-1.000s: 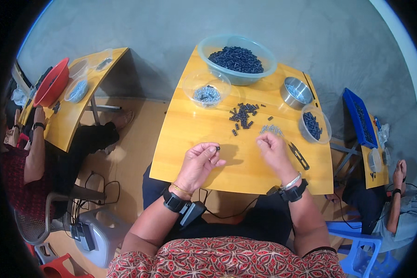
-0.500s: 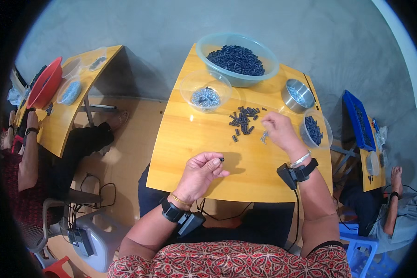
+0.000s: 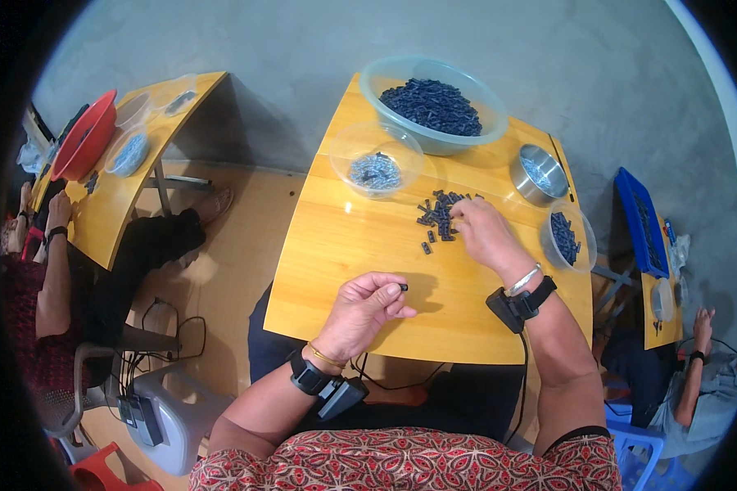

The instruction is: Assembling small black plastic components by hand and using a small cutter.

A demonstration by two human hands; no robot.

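My left hand [image 3: 367,311] is held over the near part of the yellow table, with a small black cylindrical plastic piece [image 3: 404,287] pinched between thumb and index finger. Farther right, my right hand [image 3: 487,236] reaches to the right side of a loose pile of small black plastic pieces [image 3: 439,211]. Its fingertips are bent together at the pile, and whatever they grip is hidden. Two black pieces [image 3: 427,242] lie just off the pile's near end. The small silvery bits seen earlier beside the pile are out of sight, where the right hand now is.
Behind the pile stand a big pale-blue basin [image 3: 493,131] of black pieces and a clear bowl [image 3: 340,159] of silvery parts. To the right are a steel bowl [image 3: 555,184] and a clear tub [image 3: 585,254] of black pieces. Co-workers sit at tables on both sides.
My right hand has shifted from above the silvery bits to the edge of the black pile. The left hand keeps its pinch on the black piece. The whole view has turned slightly.
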